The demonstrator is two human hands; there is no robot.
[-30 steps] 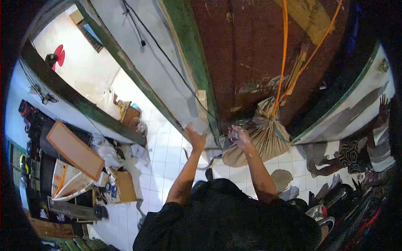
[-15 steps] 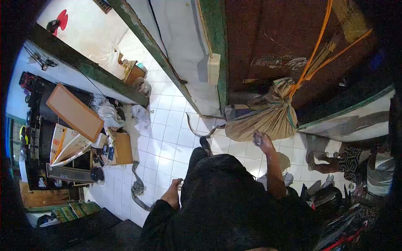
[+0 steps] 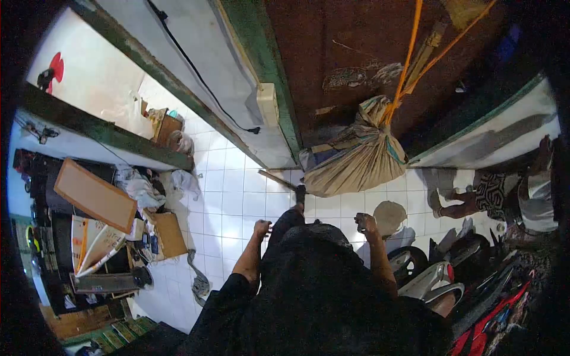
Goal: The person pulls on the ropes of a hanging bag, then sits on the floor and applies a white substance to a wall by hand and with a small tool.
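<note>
The right hand [image 3: 366, 224] was low beside the body, its fingers bent; a greyish patch showed at the fingertips, but whether it was a held object or a coating could not be told. If it was something loose, a slack grip could have dropped it on the tiles. The left hand [image 3: 262, 228] was half curled on the other side, and whether it pinched anything could not be told either. Neither hand touched the cloth sack [image 3: 356, 169], which lay ahead and to the right, its gathered neck tied to an orange rope [image 3: 409, 59]. Whether the floor bore its weight was unclear; if the rope did, a slipping knot could have let it fall or tip. Just by the foot [image 3: 301, 199] lay a dark strip [image 3: 276, 179], likely to trip a careless step. A round beige object [image 3: 390, 218] sat near the right hand, easily kicked by a sideways step. Farther right, a motorcycle [image 3: 432, 279] and another person's legs [image 3: 457, 199] left little room, so a backward turn might have bumped either.
</note>
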